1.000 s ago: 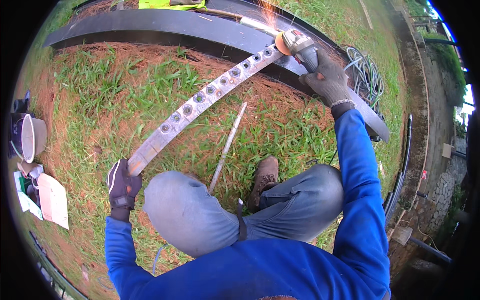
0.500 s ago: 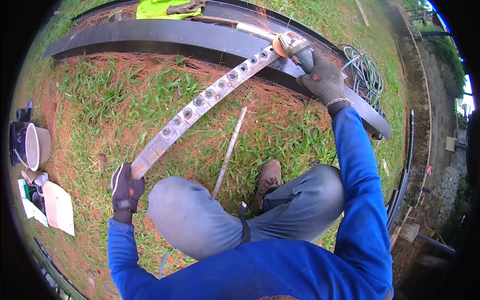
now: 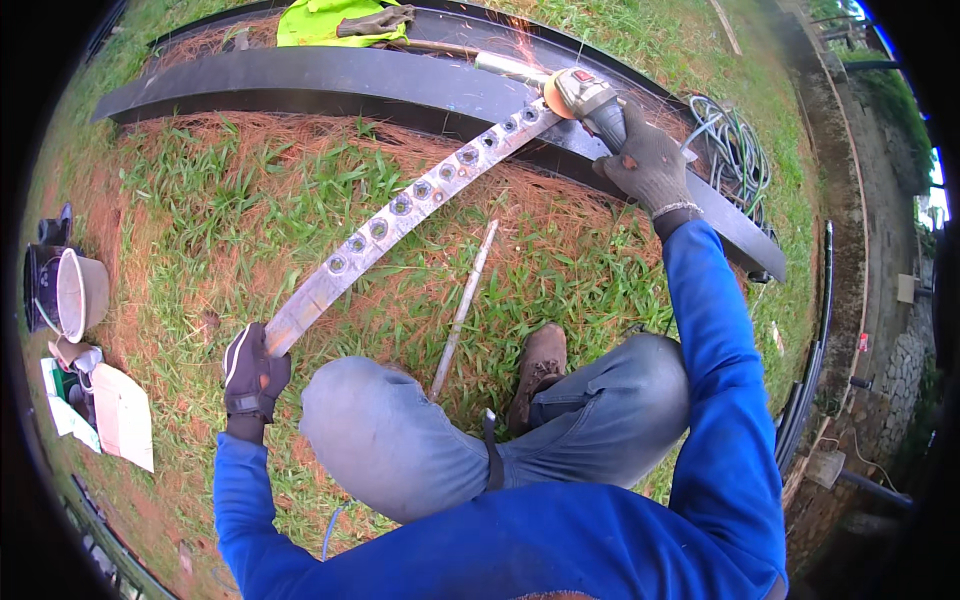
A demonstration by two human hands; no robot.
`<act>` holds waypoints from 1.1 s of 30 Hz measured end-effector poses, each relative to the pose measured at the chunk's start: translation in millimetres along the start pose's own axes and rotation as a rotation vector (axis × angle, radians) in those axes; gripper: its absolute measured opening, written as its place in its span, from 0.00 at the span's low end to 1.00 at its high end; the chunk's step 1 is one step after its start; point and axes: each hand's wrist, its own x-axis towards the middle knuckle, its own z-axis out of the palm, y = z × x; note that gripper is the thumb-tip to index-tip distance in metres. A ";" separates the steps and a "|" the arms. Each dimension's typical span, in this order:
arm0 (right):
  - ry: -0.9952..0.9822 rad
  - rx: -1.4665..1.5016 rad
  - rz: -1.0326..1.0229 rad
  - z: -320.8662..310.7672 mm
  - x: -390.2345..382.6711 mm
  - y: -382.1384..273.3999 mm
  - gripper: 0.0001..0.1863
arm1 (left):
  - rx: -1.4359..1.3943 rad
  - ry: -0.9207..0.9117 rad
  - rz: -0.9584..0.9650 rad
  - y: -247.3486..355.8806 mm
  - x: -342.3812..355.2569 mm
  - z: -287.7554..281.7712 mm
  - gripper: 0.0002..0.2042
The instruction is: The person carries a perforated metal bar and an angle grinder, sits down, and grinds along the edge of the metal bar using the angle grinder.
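Sparks (image 3: 523,45) fly thinner than a second ago; the right hand (image 3: 645,160) stays wrapped around the angle grinder (image 3: 590,98), its disc at the far end of the perforated metal strip (image 3: 390,216). That end lies over a dark beam (image 3: 300,80); the left hand (image 3: 253,370) clasps the near one. Needle-strewn grass (image 3: 240,200) surrounds them, a pale bucket (image 3: 93,292) at left.

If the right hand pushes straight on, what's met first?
Most likely the upper end of the perforated metal bar, where the angle grinder in the right hand sits; contact and depth are unclear. The silver tube lies beyond.
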 end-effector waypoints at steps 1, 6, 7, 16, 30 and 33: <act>0.006 0.004 0.014 0.6 4.6 3.5 0.45 | -0.036 0.033 0.038 1.2 2.4 0.5 0.10; 0.100 -0.003 -0.113 11.2 -10.2 3.4 0.43 | 0.064 -0.003 0.015 -3.8 -0.6 0.9 0.09; 0.036 0.014 -0.066 5.1 -7.1 1.4 0.45 | 0.041 0.018 0.036 -3.5 1.2 1.1 0.09; -0.010 0.037 -0.073 3.1 -3.2 -4.5 0.44 | 0.009 0.008 0.044 4.8 0.1 -5.9 0.09; 0.019 0.022 -0.130 -4.8 -16.3 -15.0 0.41 | 0.006 0.039 0.033 -0.2 -3.7 -3.8 0.09; 0.011 0.021 -0.087 -3.6 -11.5 -10.6 0.39 | 0.009 0.016 0.020 -0.8 -0.2 0.2 0.10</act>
